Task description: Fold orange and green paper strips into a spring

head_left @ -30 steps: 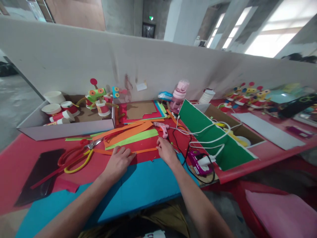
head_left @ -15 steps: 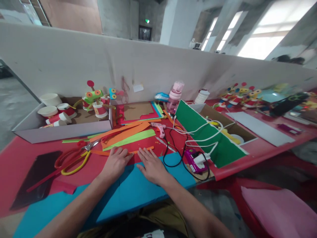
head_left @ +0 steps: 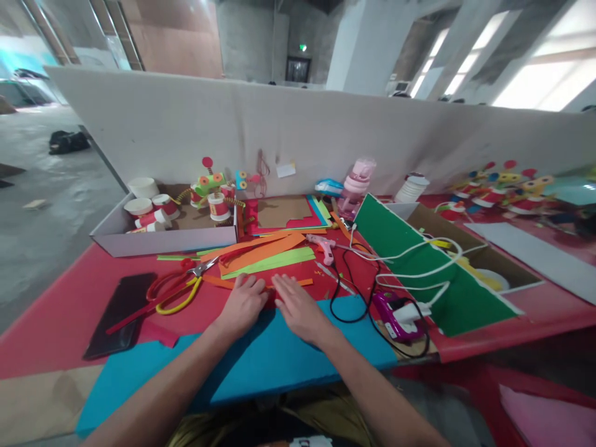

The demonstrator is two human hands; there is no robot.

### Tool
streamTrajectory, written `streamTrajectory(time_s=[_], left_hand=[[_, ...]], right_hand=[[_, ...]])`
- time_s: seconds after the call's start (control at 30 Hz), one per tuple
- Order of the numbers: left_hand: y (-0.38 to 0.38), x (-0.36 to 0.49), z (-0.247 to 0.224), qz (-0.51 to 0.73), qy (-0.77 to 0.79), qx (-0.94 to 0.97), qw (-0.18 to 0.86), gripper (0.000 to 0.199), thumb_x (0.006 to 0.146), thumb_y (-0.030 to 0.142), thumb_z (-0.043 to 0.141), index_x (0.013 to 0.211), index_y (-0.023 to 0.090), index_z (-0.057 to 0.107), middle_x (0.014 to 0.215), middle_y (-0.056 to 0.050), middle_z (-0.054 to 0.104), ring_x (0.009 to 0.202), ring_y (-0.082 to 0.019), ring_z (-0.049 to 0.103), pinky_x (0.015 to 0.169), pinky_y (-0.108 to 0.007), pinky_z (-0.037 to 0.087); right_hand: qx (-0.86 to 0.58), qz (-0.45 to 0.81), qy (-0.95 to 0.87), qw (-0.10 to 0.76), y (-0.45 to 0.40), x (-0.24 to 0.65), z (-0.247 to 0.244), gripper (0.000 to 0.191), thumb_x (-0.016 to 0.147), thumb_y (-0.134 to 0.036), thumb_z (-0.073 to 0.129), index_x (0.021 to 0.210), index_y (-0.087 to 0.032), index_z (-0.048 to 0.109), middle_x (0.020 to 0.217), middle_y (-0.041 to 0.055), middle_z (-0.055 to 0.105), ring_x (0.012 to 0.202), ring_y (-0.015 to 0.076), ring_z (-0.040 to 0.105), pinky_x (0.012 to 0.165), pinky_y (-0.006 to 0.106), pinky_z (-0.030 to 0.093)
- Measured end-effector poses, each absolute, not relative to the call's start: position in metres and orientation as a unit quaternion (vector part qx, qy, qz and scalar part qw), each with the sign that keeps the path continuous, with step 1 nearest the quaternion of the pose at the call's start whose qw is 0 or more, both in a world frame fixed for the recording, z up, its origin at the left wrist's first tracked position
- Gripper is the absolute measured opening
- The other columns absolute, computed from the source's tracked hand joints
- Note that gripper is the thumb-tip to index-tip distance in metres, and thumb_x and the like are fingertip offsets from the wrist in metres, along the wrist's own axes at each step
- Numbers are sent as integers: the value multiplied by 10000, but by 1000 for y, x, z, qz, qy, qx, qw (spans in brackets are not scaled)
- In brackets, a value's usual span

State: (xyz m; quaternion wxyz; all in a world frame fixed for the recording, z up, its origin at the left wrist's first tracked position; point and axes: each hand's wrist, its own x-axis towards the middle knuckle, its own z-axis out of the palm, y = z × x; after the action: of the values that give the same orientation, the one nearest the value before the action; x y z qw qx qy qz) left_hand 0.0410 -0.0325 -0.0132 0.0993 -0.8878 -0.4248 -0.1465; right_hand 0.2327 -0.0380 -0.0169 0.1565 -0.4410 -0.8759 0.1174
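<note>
An orange paper strip (head_left: 303, 282) lies across the red table in front of me, partly under both hands. My left hand (head_left: 246, 303) presses on it with curled fingers; what its fingertips hold, if anything, is hidden. My right hand (head_left: 298, 308) lies fairly flat beside it, fingers stretched over the strip. Below the hands is a blue sheet (head_left: 279, 360). Wider orange strips (head_left: 263, 251) and light green strips (head_left: 279, 261) lie just beyond. Scissors (head_left: 177, 288) with red and yellow handles rest to the left.
A pink glue gun (head_left: 323, 247), black cords and a purple power strip (head_left: 398, 318) lie right. A green-sided box (head_left: 410, 267) stands beyond. Left are a dark phone (head_left: 121, 316) and a white box (head_left: 172, 241) with paper cups and a cup robot figure.
The camera view has turned left, so the scene sits further right. My right hand's fingers are closer together, and its fingertips are nearer my left hand.
</note>
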Motion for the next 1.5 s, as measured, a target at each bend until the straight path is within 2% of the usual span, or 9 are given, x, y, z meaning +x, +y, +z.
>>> streamTrajectory(time_s=[0.1,0.23,0.4,0.5,0.63,0.83,1.07,1.3,1.5], left_hand=[[-29,22,-1,-169,-404,-897,61,227,877,120,514,858,208,723,847,-62,633,861,-209,538,941,-445,339],[-21,-24,16,-210,-473,-855,22,236,886,261,571,1085,264,698,983,-66,671,997,-237,530,901,-416,354],[-15,-49,15,-142,-490,-860,6,111,847,236,616,806,240,719,839,-38,669,925,-237,540,877,-420,341],[-14,-38,14,-157,-480,-861,64,177,880,203,569,766,219,703,759,-40,639,879,-227,532,884,-423,341],[-16,-22,19,-213,-473,-837,173,206,919,219,539,807,228,712,814,-50,648,920,-229,533,963,-450,324],[-18,-20,17,-307,-461,-790,264,147,886,211,605,944,257,732,921,-64,687,974,-238,548,983,-446,329],[-13,-21,16,-341,-451,-788,244,183,869,179,628,958,289,745,990,-58,711,1010,-250,562,961,-445,350],[-4,-49,23,-442,-440,-768,146,161,862,190,645,900,282,772,991,-69,681,962,-224,557,848,-377,446],[-5,-60,25,-466,-443,-766,6,174,882,223,619,947,258,777,680,-19,626,667,-140,566,620,-237,460]], right_hand=[[-400,157,-889,159,-37,213,-24,539,1004,-330,332,1507,-133,318,1536,127,375,1439,240,322,1181,469,294],[-403,156,-889,154,-40,209,-32,569,997,-422,376,1483,-126,368,1559,121,333,1466,251,255,1202,466,245],[-431,159,-874,160,-34,207,-22,478,982,-403,444,1378,-147,524,1473,119,480,1387,264,402,1154,446,314],[-461,146,-860,163,-15,196,-7,463,908,-386,597,1310,-159,572,1343,141,596,1265,274,521,1070,427,390],[-478,163,-856,106,19,178,21,656,728,-489,769,1257,-147,586,1173,165,672,1121,315,602,922,405,458],[-400,376,-823,147,50,175,36,434,695,-453,795,1027,-205,667,897,12,703,824,194,638,663,253,446],[-318,590,-711,214,50,194,19,321,743,-462,715,848,-171,628,732,8,673,588,133,583,597,258,460],[-374,438,-777,256,54,204,29,105,802,-265,622,776,-183,680,615,-22,621,546,122,550,574,228,382],[-360,383,-808,267,55,206,28,146,835,-274,602,841,-195,725,667,-12,673,597,137,592,630,230,400]])
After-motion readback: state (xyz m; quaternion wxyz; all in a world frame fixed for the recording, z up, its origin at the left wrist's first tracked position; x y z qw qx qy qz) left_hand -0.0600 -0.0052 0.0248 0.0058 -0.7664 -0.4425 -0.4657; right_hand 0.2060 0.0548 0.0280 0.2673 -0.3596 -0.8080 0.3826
